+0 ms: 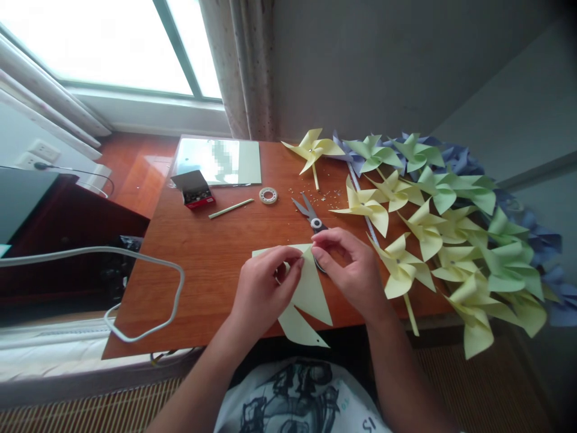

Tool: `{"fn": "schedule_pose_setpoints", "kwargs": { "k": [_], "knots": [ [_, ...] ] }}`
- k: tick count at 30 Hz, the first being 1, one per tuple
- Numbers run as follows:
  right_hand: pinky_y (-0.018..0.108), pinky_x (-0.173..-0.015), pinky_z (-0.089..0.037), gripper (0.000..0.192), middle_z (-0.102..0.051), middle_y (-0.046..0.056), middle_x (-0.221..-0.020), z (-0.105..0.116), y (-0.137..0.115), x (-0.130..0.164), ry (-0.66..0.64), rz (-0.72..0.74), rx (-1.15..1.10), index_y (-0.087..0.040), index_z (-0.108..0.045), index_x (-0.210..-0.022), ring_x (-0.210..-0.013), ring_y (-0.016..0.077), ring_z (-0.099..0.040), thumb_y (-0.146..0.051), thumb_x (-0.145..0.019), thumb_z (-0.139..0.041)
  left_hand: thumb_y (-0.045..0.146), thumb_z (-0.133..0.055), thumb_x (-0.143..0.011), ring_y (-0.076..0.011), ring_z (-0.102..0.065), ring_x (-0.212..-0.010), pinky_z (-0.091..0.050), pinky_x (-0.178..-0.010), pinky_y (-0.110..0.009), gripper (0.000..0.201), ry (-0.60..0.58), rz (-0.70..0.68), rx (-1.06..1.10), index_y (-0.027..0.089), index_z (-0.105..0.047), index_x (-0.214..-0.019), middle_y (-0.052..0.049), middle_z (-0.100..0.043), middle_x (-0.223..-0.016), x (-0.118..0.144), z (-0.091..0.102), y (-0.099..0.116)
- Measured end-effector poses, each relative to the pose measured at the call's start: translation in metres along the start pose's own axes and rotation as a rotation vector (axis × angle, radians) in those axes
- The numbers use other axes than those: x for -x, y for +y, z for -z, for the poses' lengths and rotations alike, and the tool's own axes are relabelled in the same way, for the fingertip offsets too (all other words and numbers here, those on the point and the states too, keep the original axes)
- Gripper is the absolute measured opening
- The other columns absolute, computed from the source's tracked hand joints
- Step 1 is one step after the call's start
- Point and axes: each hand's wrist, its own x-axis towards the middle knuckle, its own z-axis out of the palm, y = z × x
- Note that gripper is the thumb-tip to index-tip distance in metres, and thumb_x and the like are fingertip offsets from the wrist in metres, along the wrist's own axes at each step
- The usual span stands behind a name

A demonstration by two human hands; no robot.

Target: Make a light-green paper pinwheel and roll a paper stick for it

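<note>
A pale yellow cut paper sheet (311,294) lies at the near edge of a small wooden table (207,246). My left hand (264,288) pinches a folded corner at the sheet's middle. Fingers closed, my right hand (349,264) grips the sheet's upper corner just right of that. Grey-handled scissors (309,213) lie on the table right behind my right hand, partly hidden by it.
Several finished yellow, green and purple paper pinwheels (433,228) pile over the table's right side. A tape roll (268,195), a paper stick (231,208), a small red box (195,190) and a sheet pad (219,161) lie at the back. A white cable (148,264) loops at left.
</note>
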Motion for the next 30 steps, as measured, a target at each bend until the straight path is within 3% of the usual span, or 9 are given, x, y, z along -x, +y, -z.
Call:
{"fn": "schedule_pose_setpoints", "kwargs": {
  "k": [7, 13, 17, 24, 30],
  "knots": [
    [0.033, -0.080, -0.054, 0.012, -0.070, 0.001, -0.085, 0.0022, 0.0015, 0.0010, -0.013, 0.185, 0.096, -0.023, -0.071, -0.089, -0.084, 0.0182, -0.067, -0.012, -0.091, -0.067, 0.018, -0.062, -0.092, -0.0110, -0.052, -0.060, -0.041, -0.060, -0.023, 0.010, -0.035, -0.005, 0.038, 0.016, -0.071, -0.087, -0.001, -0.065, -0.072, -0.0012, 0.0000, 0.0001],
    [0.035, -0.079, -0.056, 0.016, -0.069, 0.004, -0.091, 0.0021, 0.0060, 0.0057, 0.093, 0.361, 0.216, -0.024, -0.076, -0.093, -0.086, 0.0192, -0.067, -0.009, -0.091, -0.069, 0.025, -0.063, -0.094, -0.0102, -0.049, -0.058, -0.040, -0.057, -0.023, 0.012, -0.029, 0.064, 0.225, 0.017, -0.071, -0.090, 0.002, -0.060, -0.067, -0.0017, -0.0039, 0.0004],
    [0.037, -0.080, -0.057, 0.022, -0.069, 0.006, -0.094, 0.0023, 0.0090, 0.0095, 0.112, 0.446, 0.302, -0.025, -0.077, -0.099, -0.089, 0.0204, -0.066, -0.007, -0.090, -0.069, 0.030, -0.066, -0.094, -0.0123, -0.055, -0.066, -0.042, -0.059, -0.023, 0.013, -0.046, 0.144, 0.395, 0.020, -0.072, -0.097, 0.000, -0.065, -0.076, -0.0012, -0.0060, -0.0016],
    [0.039, -0.082, -0.058, 0.025, -0.072, 0.008, -0.096, 0.0021, 0.0090, 0.0095, 0.091, 0.511, 0.368, -0.024, -0.077, -0.105, -0.092, 0.0227, -0.067, -0.005, -0.091, -0.067, 0.035, -0.072, -0.090, -0.0121, -0.059, -0.073, -0.044, -0.063, -0.021, 0.017, -0.043, 0.266, 0.613, 0.018, -0.076, -0.095, -0.001, -0.070, -0.083, -0.0029, -0.0045, 0.0045],
    [0.039, -0.081, -0.059, 0.025, -0.073, 0.007, -0.095, 0.0007, 0.0065, 0.0091, 0.093, 0.487, 0.318, -0.024, -0.077, -0.104, -0.092, 0.0222, -0.068, -0.006, -0.091, -0.066, 0.034, -0.077, -0.087, -0.0113, -0.059, -0.073, -0.044, -0.063, -0.019, 0.017, -0.043, 0.293, 0.676, 0.017, -0.076, -0.089, -0.001, -0.071, -0.081, -0.0053, -0.0033, 0.0079]
  ]
}}
